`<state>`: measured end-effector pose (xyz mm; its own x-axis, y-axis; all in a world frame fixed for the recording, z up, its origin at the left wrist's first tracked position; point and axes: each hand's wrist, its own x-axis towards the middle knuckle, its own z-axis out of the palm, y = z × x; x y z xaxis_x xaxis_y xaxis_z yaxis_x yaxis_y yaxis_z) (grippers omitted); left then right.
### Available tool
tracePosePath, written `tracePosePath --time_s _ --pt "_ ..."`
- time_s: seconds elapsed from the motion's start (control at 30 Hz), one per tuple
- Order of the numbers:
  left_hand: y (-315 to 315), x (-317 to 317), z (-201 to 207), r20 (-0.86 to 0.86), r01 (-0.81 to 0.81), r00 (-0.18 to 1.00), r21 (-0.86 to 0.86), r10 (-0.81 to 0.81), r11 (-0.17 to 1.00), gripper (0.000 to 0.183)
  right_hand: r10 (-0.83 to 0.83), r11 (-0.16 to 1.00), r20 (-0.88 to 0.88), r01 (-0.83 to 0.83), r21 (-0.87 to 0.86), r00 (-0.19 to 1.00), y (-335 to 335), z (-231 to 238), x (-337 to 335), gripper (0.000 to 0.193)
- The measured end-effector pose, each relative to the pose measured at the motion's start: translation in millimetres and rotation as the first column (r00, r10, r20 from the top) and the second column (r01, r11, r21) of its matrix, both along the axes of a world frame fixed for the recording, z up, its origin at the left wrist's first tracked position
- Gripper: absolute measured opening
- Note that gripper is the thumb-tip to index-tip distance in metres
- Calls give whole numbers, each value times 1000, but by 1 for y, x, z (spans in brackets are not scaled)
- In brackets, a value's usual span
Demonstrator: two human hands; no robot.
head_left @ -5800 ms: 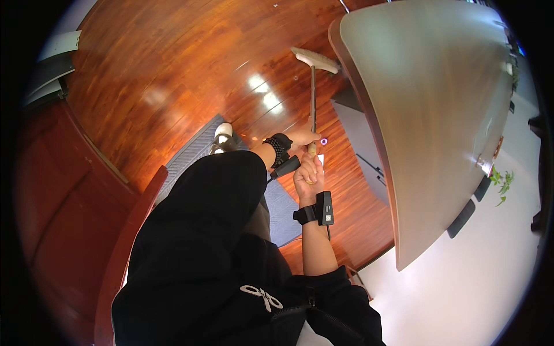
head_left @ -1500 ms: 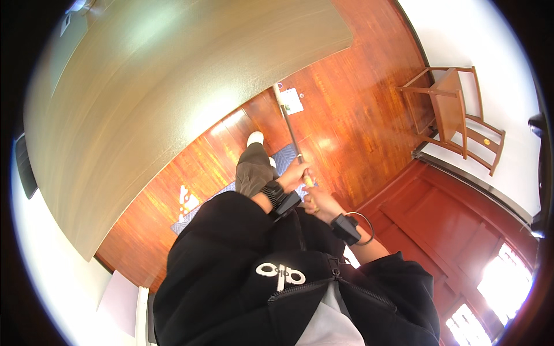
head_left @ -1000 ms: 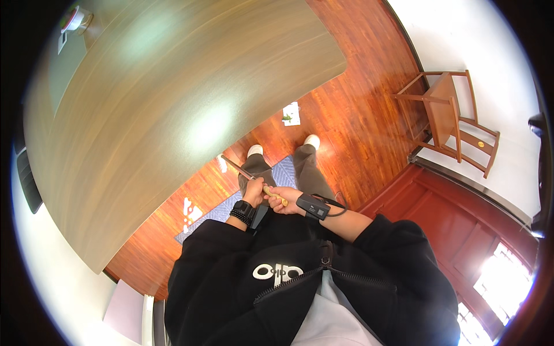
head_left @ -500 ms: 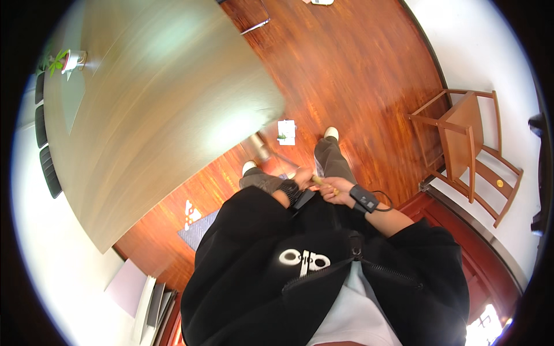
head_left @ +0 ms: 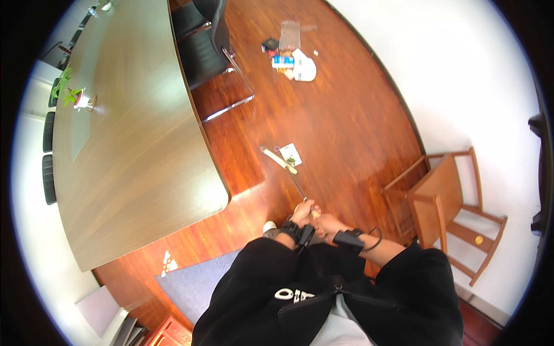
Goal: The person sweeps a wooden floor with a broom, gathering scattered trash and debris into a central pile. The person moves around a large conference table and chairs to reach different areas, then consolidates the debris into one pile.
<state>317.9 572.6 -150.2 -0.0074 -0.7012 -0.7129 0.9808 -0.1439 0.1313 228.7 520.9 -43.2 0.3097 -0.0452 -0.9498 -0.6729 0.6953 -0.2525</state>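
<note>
- Cream broom head (head_left: 276, 158), now beside the white sheet (head_left: 291, 150) rather than the surface (head_left: 144, 196), seems within sweeping reach.
- Left hand (head_left: 302, 213) and right hand (head_left: 329, 224) grip its handle (head_left: 297, 187).

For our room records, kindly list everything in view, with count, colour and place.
floor: one, reddish wood, throughout
wall: one clear, white, right
broom: one, pale head, middle of view
card: one, white, floor, by broom
loose items: several, white, blue, black, floor ahead
table: one, brown, left
potted plant: one clear, green, on table
office chairs: several, black, along table
wooden chair: one, brown, right, near wall
mat: one, blue, floor, lower left
unclear objects: several, red, grey, bottom left
jacket: one, black, lower middle
wrist devices: two, black, on wrists
left hand: one, bare, on broom
right hand: one, bare, on broom
</note>
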Motion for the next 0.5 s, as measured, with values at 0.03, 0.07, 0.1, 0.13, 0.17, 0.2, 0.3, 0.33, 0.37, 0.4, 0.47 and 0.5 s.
tracePosePath --time_s 0.03,0.07,0.1,0.13,0.17,0.2,0.3,0.33,0.37,0.4,0.47,0.5 --pt "-1 3 -2 -56 39 998 34 -37 999 11 83 993 -6 -83 -87 997 2 -4 2 11" --pt "0 3 -3 16 -10 1000 -22 11 1000 10 138 987 56 -133 -92 989 3 -5 2 11" --pt "3 4 -4 8 12 1000 -9 -12 1000 10 117 991 97 -109 -83 988 5 -5 1 11" --pt "6 3 -2 65 -14 998 -27 16 1000 10 77 997 180 -72 -36 981 7 -4 1 10" --pt "13 0 1 145 -78 986 -62 86 995 10 56 997 269 -39 -69 962 10 0 -2 10" --pt "17 -1 5 75 -63 995 -61 67 996 9 81 994 250 -58 -98 965 11 4 -3 10" --pt "41 -8 17 -12 -87 996 -17 87 996 10 83 989 21 -85 118 996 20 22 -9 12" --pt "48 -7 19 35 -108 993 -21 108 994 11 65 981 100 -82 175 993 21 25 -6 12" --pt "53 -3 17 4 -77 997 -83 77 994 12 34 978 93 -52 201 995 22 27 -3 11" --pt "62 -2 14 189 -77 981 126 52 989 14 10 937 162 -65 343 987 23 27 3 11" --pt "72 12 -4 190 25 980 197 -63 980 19 -109 825 260 -58 563 959 21 18 21 13" --pt "73 18 -17 235 -11 971 236 -46 972 20 -117 791 214 -39 610 970 18 10 28 14"
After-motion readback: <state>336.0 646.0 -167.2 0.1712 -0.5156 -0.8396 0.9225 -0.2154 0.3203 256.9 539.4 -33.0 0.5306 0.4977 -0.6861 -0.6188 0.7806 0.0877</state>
